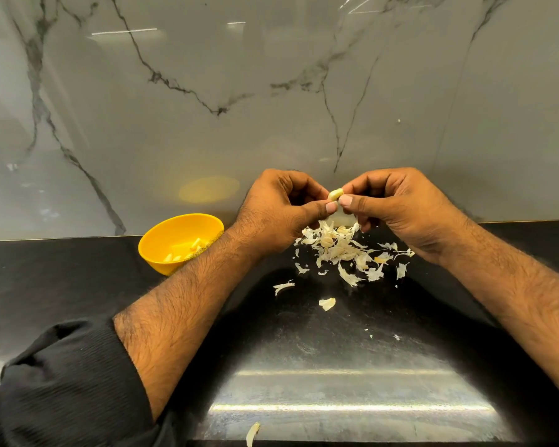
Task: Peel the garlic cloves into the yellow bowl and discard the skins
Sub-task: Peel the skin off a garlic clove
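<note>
Head view, single frame.

Left grip (281, 214): bare hand, fingers curled, thumb and fingertips pinching the clove (335, 194) from the left. Forearm runs down to a dark sleeve (62, 382) pushed up toward the elbow.

Right grip (397, 208): bare hand, fingers curled, thumb and forefinger pinching the same clove from the right. The two thumb tips nearly meet just under it. Both grips are thus closed on the clove.

Clove: pale yellow, held in the air above the surface (78, 279), in front of the wall (207, 75). Only its upper end shows between the fingertips. A pale flap of skin hangs just below it between the thumbs; whether the flap is attached, cannot tell.

Skins (339, 248): a loose heap of dry white flakes on the surface, directly under the grips, spreading toward the right wrist. Strays lie nearer the camera: one curled strip (283, 287), one broader flake (327, 303), a few crumbs beyond that, and one piece (252, 433) at the near edge.

Bowl (175, 230): yellow, upright on the surface to the left of the heap, near the wall, partly hidden behind the left forearm. Several peeled cloves (188, 250) lie at its bottom. A yellow glow on the wall just behind it.

Surface: black, glossy, with bright light streaks in the foreground. Wall: grey marble with dark veins, meeting the surface in a straight line behind the bowl.
</note>
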Available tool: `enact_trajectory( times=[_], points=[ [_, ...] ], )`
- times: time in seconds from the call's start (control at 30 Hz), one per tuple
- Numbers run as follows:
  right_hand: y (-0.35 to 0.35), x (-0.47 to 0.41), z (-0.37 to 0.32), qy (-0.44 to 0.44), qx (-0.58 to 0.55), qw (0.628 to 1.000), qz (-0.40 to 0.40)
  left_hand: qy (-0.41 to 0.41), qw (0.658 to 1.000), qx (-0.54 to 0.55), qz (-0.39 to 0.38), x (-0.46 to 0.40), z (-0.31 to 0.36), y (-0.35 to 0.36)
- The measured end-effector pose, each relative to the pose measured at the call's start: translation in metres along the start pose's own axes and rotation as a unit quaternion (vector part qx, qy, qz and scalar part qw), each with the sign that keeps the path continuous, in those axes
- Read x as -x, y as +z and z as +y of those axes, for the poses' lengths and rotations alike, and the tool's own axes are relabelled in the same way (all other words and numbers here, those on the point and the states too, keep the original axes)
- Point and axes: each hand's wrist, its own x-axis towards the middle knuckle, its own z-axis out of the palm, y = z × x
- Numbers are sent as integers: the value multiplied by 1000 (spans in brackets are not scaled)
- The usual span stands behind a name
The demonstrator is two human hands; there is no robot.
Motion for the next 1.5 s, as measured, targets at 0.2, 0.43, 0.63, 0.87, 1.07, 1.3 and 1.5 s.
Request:
enact_trajectory(
  times=[0.2,0.43,0.63,0.87,1.07,1.3,1.5],
  points=[
    [0,-1,0,26,-22,999,-18,28,999,-22,-14,-1,-3,1],
    [-1,0,0,17,-20,1000,-12,42,998,-48,-6,0,-1,2],
    [-1,1,-2,-10,-13,1000,-16,38,997,-63,-1,-1,-2,2],
    [1,3,-1,-33,55,998,-5,25,997,-67,2,1,0,3],
    [0,1,0,-37,51,998,-7,14,998,-55,-5,1,2,4],
    [0,2,-2,-48,44,998,-24,-9,1000,-16,-21,1,2,3],
    [-1,3,-6,-42,-9,999,-31,-36,997,37,-60,3,5,3]
  ],
)
